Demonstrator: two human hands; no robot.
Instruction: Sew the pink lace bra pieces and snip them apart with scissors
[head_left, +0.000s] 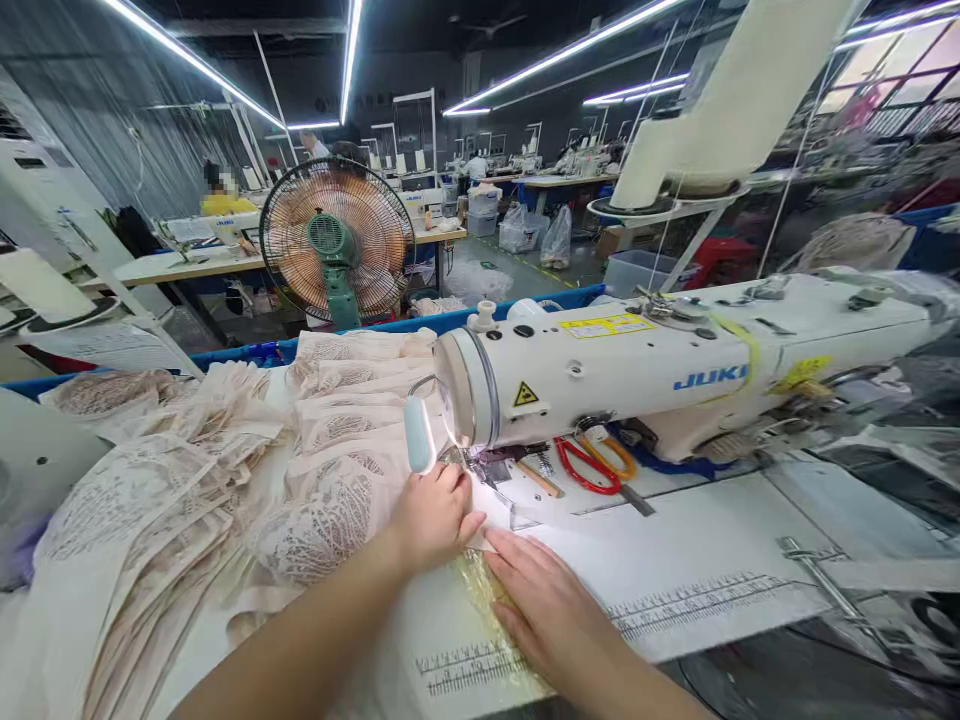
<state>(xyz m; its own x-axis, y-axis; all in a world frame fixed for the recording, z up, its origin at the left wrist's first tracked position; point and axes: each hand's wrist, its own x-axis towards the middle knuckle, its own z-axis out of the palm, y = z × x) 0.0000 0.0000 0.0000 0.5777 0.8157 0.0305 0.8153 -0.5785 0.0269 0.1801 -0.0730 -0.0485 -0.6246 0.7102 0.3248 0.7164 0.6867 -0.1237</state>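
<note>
A white sewing machine [600, 370] stands in front of me, with a small lamp or guard plate [419, 434] beside its head. My left hand [435, 512] is close by the needle area, fingers curled and thumb pressed on a piece of pale fabric [487, 508]. Just to the right and nearer to me, my right hand [551, 605] rests with stretched fingers on the edge of that fabric. Between the hands and running towards me lies a crinkled, yellowish translucent strip [480, 585]. The presser foot is partly hidden behind my left fingers.
Beige lace pieces [330, 490] are piled on the left of the table [720, 545]. Red-handled scissors [589, 467] and a yellow-handled tool [621, 458] lie under the machine arm. Thread cones [649, 160] stand behind it. A large fan [337, 240] is across the way, with people farther back.
</note>
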